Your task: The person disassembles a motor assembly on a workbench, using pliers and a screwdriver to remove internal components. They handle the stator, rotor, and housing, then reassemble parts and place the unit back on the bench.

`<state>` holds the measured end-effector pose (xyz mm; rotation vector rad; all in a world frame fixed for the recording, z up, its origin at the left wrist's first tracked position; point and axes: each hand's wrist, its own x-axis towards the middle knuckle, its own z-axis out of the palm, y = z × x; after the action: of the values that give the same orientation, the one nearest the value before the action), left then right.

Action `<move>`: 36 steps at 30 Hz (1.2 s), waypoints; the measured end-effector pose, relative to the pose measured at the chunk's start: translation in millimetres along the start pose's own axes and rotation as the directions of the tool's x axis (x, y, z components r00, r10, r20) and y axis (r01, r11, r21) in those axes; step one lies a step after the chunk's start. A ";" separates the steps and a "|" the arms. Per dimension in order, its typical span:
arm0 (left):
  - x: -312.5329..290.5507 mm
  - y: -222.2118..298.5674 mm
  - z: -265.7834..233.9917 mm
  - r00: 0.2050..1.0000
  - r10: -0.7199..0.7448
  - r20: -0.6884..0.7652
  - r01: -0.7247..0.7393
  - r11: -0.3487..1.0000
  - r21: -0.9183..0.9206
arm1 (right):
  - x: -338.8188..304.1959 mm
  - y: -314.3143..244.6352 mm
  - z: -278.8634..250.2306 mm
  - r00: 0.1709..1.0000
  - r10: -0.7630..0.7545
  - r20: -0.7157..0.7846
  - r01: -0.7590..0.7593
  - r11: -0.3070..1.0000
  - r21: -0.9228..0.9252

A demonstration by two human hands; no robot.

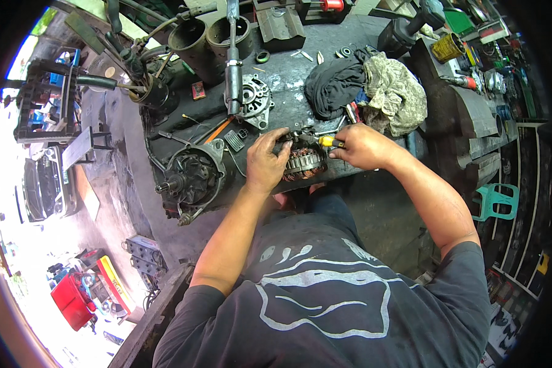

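Note:
An alternator stator point(305, 162) with copper windings and a ribbed metal ring stands at the near edge of the workbench. At its far side sits a small dark metal part point(299, 136). My left hand point(265, 161) is closed at the stator's left, thumb and fingers on that dark part. In my right hand point(363, 147) is a screwdriver point(329, 141) with a yellow handle, pointing left toward the dark part. Its tip I cannot make out. To the left lies an alternator housing point(193, 175) with a shaft. A bare metal end cover point(256, 98) lies farther back.
Dark rags point(334, 86) and a pale patterned rag point(394, 92) lie beyond my right hand. Dark cylindrical cans point(189, 44), a can of tools point(150, 92) and a drill point(405, 37) stand farther off. A long metal tool point(233, 73) reaches in from the far edge. A green stool point(498, 201) stands at right.

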<state>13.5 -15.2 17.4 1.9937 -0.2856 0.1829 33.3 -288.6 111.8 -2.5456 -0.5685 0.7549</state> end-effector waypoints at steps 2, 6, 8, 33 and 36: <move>-0.1 -1.2 0.8 0.999 -0.032 0.006 0.033 0.999 -0.031 | -1.3 7.2 -5.4 0.988 0.100 0.120 -0.124 0.969 0.212; -4.4 -7.0 5.8 0.991 -0.134 0.030 0.137 0.981 -0.138 | -9.1 6.9 10.1 0.994 0.107 0.018 -0.108 0.971 0.212; -7.1 -10.3 8.3 0.985 -0.168 0.030 0.171 0.966 -0.192 | -12.2 2.9 23.1 0.991 0.053 -0.126 -0.047 0.998 0.050; -6.4 -18.9 4.8 0.953 -0.277 0.125 0.303 0.902 -0.309 | -15.0 -7.1 45.3 0.909 -0.149 -0.389 0.014 0.944 -0.329; -9.2 -28.3 9.7 0.961 -0.253 0.112 0.276 0.900 -0.336 | -18.2 -6.1 47.1 0.888 -0.190 -0.418 0.004 0.913 -0.407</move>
<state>12.6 -11.3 -13.7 1.6635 -0.0767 -0.1036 -9.8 -279.4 86.4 -2.8938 -0.7403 -0.0152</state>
